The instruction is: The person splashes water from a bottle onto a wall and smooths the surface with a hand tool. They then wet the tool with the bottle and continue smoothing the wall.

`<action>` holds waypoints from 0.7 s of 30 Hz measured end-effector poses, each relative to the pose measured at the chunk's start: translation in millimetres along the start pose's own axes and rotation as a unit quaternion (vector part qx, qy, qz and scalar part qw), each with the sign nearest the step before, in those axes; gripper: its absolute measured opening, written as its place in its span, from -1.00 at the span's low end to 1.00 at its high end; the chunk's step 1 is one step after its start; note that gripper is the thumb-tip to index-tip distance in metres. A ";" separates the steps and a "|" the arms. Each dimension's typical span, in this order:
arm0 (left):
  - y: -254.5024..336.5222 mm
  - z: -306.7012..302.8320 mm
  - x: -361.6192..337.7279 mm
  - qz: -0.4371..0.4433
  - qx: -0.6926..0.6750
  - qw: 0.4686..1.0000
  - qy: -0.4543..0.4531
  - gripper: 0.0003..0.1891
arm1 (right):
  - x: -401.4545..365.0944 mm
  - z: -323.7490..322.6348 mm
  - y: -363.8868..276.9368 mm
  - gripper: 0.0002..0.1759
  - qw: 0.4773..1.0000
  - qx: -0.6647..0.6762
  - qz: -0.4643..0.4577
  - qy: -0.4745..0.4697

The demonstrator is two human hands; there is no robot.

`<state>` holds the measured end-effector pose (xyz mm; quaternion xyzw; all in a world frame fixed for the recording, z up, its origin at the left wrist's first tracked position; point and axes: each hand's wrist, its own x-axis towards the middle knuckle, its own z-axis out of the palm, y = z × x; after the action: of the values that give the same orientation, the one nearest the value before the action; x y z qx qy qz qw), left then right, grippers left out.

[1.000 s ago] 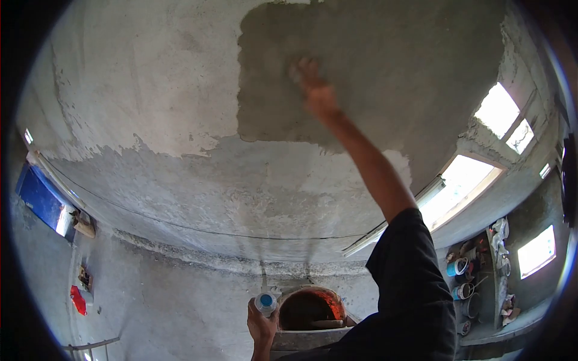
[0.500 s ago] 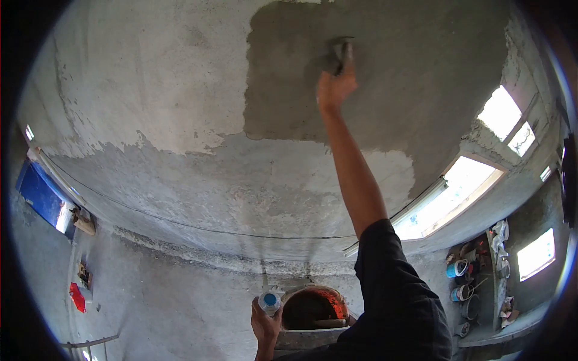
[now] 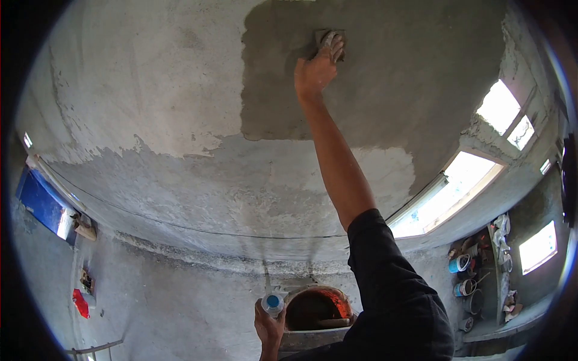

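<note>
My right hand [image 3: 317, 71] is raised high against the ceiling-like plastered surface, its fingers over a small flat pad [image 3: 341, 54] pressed to the dark, damp-looking patch [image 3: 391, 84]. Paler dry plaster [image 3: 150, 72] borders that patch on the left. Low in the view, my left hand [image 3: 269, 325] is wrapped round a clear bottle with a blue cap [image 3: 273, 301]. Just right of the bottle is a round container [image 3: 310, 308] with a dark inside and an orange-red edge.
Bright window openings [image 3: 448, 192] lie at the right, with buckets [image 3: 463, 287] and a plank [image 3: 497, 277] lower right. A thin cable [image 3: 198, 228] runs across the surface. A blue panel [image 3: 42, 198] and a red object [image 3: 80, 302] are at the left.
My right hand has moved left and slightly down with the pad, whose flat face now shows more clearly. My left hand still holds the bottle, in nearly the same place.
</note>
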<state>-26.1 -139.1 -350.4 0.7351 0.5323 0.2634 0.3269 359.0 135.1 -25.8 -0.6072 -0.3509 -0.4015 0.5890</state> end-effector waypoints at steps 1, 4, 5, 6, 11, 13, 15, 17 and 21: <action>-0.9 0.5 0.1 -0.002 -0.002 1.000 -0.003 -0.40 | 1.4 3.3 1.0 -0.05 1.000 -0.011 0.006 -0.007; -1.7 1.7 0.6 -0.006 -0.005 1.000 -0.004 -0.40 | 2.3 4.1 0.3 0.01 0.999 -0.020 0.013 -0.021; -1.6 1.9 0.4 -0.008 -0.008 1.000 -0.001 -0.40 | 2.5 3.9 -1.2 0.03 0.999 -0.018 0.013 -0.030; -1.5 2.0 0.8 -0.009 -0.006 1.000 -0.001 -0.40 | 2.8 4.3 -2.0 0.03 0.999 -0.017 0.014 -0.030; -4.1 2.1 1.0 -0.007 0.006 1.000 -0.011 -0.34 | 4.7 8.5 -0.9 0.06 0.995 -0.093 -0.025 -0.030; -4.0 2.6 1.0 -0.007 0.005 1.000 -0.009 -0.34 | 5.8 9.2 -0.4 0.07 0.995 -0.094 -0.033 -0.026; -4.9 2.0 1.2 -0.007 0.006 1.000 -0.009 -0.34 | 6.1 11.3 0.1 0.07 0.994 -0.096 -0.040 -0.021; -5.0 2.9 1.1 0.000 0.006 1.000 -0.007 -0.34 | 7.1 13.5 1.8 0.10 0.993 -0.108 -0.048 -0.005; -5.1 2.9 0.6 0.002 0.002 1.000 -0.006 -0.34 | 8.2 12.6 2.5 0.12 0.990 -0.131 -0.060 -0.004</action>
<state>-26.9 -138.0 -356.1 0.7381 0.5296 0.2590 0.3282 365.8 147.1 -19.3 -0.6584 -0.3335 -0.4763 0.4779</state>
